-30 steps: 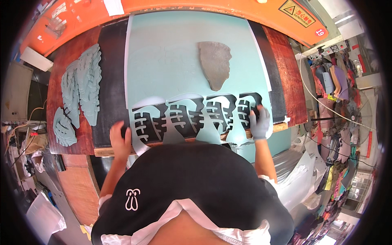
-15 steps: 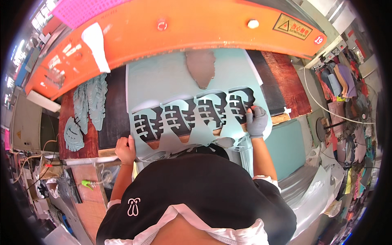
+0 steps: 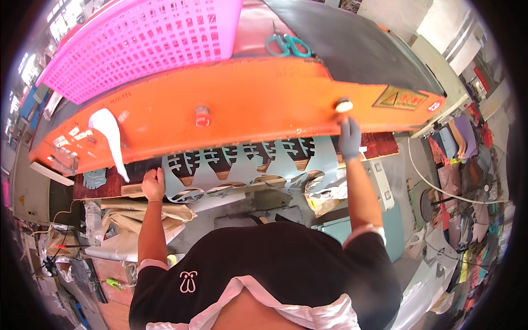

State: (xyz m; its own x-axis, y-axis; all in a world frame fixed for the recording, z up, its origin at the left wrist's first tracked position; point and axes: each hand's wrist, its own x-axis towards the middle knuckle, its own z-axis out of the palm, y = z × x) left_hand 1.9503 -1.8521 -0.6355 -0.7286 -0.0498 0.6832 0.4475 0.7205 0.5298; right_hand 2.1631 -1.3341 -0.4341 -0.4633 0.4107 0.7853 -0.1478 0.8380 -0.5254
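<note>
Teal sheet (image 3: 246, 169) lies across the desk (image 3: 380, 144), its visible strip running left to right between our hands, far part hidden below the orange beam (image 3: 264, 93). Hands well apart: left hand (image 3: 153, 185), loosely curled, just beside the sheet's left edge, grip uncertain; gloved right hand (image 3: 350, 137) at the beam, nearer the white knob (image 3: 344, 105), which lies directly beyond it. We cannot tell contact.
</note>
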